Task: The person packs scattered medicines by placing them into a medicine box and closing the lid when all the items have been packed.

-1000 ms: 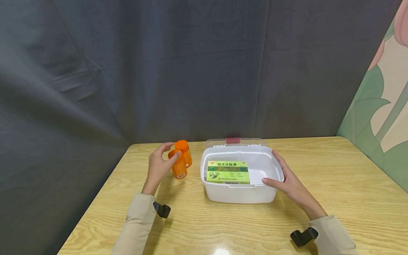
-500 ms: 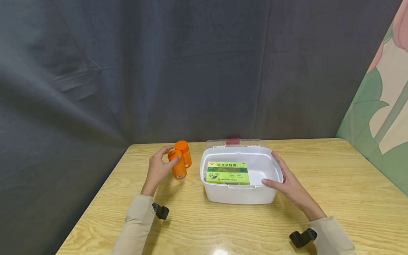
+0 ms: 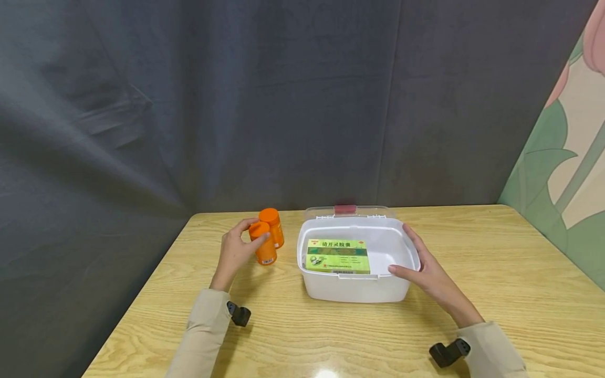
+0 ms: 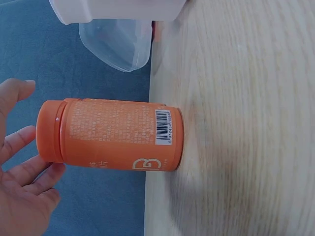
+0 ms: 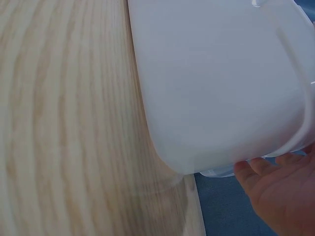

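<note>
"where is the person's left hand (image 3: 233, 247)?"

"at the left, curved loosely about the cap of an upright orange plastic bottle (image 3: 266, 252) with a barcode near its base. the fingers and thumb are spread; in the left wrist view the thumb stands off the cap, and whether the fingertips touch it, one cannot tell."

"and behind that bottle?"

"a second upright orange bottle (image 3: 278, 233), just beyond it and slightly right. both stand on the pale wood-grain table (image 3: 302, 336)."

"what about the right hand (image 3: 427, 270)?"

"it is spread across the right end of a white plastic box (image 3: 359, 290), fingers against the outer wall, thumb over the near rim. a green printed carton (image 3: 337, 257) lies inside, towards the left; a clear plastic lid (image 3: 323, 212) shows at the far side."
</note>
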`<state>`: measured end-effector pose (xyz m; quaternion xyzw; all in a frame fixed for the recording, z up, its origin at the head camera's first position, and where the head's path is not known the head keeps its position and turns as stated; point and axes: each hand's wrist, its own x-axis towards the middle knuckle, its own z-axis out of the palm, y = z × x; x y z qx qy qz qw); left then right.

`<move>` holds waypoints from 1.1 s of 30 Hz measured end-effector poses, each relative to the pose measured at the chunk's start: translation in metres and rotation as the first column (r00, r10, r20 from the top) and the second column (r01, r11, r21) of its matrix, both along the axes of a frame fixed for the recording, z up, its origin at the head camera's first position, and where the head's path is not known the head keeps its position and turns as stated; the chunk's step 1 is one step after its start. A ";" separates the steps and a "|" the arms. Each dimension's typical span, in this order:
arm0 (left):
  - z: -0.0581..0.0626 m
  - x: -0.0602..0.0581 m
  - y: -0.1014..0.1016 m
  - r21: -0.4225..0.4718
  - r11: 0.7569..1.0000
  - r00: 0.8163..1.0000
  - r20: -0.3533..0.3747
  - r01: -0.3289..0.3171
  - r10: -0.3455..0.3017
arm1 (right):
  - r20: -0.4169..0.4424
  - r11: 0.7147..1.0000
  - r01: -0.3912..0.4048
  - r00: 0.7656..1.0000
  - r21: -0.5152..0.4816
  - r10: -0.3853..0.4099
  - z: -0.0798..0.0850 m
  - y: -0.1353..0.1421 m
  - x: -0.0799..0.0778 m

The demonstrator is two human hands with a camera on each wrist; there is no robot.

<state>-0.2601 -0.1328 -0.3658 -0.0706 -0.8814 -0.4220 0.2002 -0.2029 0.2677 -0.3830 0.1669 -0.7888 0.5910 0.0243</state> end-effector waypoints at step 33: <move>-0.014 -0.005 0.001 0.122 0.992 1.000 -0.008 -0.027 0.029 | 0.004 1.000 0.008 1.000 0.008 -0.008 0.001 -0.001 0.001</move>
